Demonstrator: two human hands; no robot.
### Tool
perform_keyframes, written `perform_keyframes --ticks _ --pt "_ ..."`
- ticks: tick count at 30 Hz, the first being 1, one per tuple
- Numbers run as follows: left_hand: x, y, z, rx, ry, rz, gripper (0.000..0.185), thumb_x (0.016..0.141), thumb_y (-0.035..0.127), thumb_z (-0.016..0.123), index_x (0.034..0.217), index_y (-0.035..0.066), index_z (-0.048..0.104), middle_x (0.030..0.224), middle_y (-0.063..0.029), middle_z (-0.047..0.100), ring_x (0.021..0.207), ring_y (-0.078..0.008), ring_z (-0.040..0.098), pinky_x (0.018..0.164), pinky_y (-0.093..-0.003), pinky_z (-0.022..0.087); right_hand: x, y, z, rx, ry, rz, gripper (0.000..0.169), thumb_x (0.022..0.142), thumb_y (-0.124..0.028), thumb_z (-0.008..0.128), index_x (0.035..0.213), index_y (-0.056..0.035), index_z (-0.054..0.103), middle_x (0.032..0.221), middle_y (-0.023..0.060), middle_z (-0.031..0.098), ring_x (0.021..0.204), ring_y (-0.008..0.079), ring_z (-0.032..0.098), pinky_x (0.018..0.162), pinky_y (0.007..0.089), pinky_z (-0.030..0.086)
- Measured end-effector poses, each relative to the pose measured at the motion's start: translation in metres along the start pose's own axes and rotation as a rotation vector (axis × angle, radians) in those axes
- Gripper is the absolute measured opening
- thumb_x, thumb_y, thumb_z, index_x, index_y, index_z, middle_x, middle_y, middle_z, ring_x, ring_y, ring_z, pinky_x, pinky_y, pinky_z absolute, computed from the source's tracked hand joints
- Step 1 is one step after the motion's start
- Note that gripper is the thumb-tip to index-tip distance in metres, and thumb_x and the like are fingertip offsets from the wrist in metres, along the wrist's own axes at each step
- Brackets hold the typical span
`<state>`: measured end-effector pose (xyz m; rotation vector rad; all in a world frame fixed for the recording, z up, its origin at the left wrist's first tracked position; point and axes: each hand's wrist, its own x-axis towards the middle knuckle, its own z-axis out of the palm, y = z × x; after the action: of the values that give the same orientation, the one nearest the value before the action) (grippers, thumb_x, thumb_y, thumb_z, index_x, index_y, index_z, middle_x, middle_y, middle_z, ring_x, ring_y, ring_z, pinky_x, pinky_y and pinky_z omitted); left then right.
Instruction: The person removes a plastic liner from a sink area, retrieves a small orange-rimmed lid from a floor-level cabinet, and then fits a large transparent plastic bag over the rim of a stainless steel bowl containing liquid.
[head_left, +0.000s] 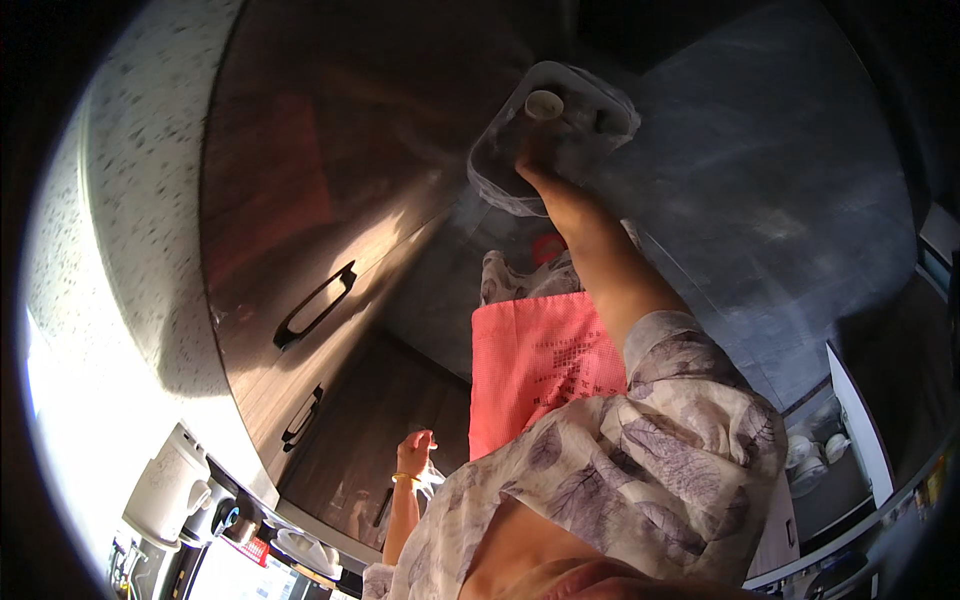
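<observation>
My right hand (538, 150) reaches down over a waste bin (486, 150) lined with a clear plastic bag. At its fingers is a pale cup (544, 106), its round rim turned up; shadow hides whether the fingers grip it. My left hand (416, 450), with a yellow bracelet at the wrist, is low beside my body. Its fingers are curled, and a shiny clear plastic piece (430, 478) hangs from them. A red apron (536, 360) with dark print covers my front.
Wood-grain cabinets with black handles (315, 304) and a speckled countertop (161, 225) run along the left. A white pitcher (169, 484) stands at lower left. An open drawer (859, 427) at lower right holds pale dishes (808, 465). Grey tiled floor (750, 202) lies right of the bin.
</observation>
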<state>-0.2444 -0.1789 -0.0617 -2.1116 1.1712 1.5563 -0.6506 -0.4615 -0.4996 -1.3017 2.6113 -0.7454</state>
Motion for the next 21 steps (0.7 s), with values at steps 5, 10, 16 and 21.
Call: perform_keyframes --ticks 5,10,16,21 --pt "-0.065 0.016 0.039 -0.152 -0.005 -0.089 0.030 0.083 0.027 0.055 0.094 0.000 0.061 0.080 -0.0126 0.064 0.074 -0.0193 0.065 0.066 -0.0283 0.049 -0.005 -0.035 -0.069 0.018 -0.571 -0.045 0.031 0.079 -0.009 0.046 0.109 -0.0027 0.049 0.110 0.0196 0.049 0.105 0.0346 0.046 0.091 0.0419 0.037" --pt "-0.061 0.092 0.012 -0.227 -0.016 -0.046 0.040 0.083 0.034 0.057 0.094 -0.005 0.060 0.082 -0.0139 0.063 0.075 -0.0208 0.064 0.066 -0.0290 0.050 0.049 -0.053 -0.176 -0.100 -1.033 -0.385 0.028 0.071 -0.006 0.052 0.099 -0.0022 0.053 0.101 0.0186 0.054 0.091 0.0334 0.054 0.082 0.0420 0.042" --pt "-0.038 0.183 -0.017 -0.400 -0.194 0.242 0.028 0.088 0.016 0.048 0.108 -0.003 0.053 0.095 -0.0067 0.060 0.075 -0.0109 0.056 0.065 -0.0252 0.046 0.078 -0.104 -0.291 0.082 -0.886 -0.485 0.038 0.071 -0.008 0.056 0.109 -0.0036 0.052 0.108 0.0191 0.054 0.091 0.0341 0.057 0.078 0.0381 0.046" --pt "-0.073 0.337 -0.051 -0.442 -0.304 0.711 0.023 0.088 0.006 0.044 0.107 -0.002 0.053 0.095 -0.0055 0.060 0.081 -0.0092 0.054 0.069 -0.0210 0.043 0.069 -0.175 -0.448 1.000 -1.432 -0.089 0.074 0.072 -0.038 0.067 0.129 -0.0033 0.034 0.124 0.0132 0.047 0.110 0.0248 0.048 0.087 0.0354 0.042"
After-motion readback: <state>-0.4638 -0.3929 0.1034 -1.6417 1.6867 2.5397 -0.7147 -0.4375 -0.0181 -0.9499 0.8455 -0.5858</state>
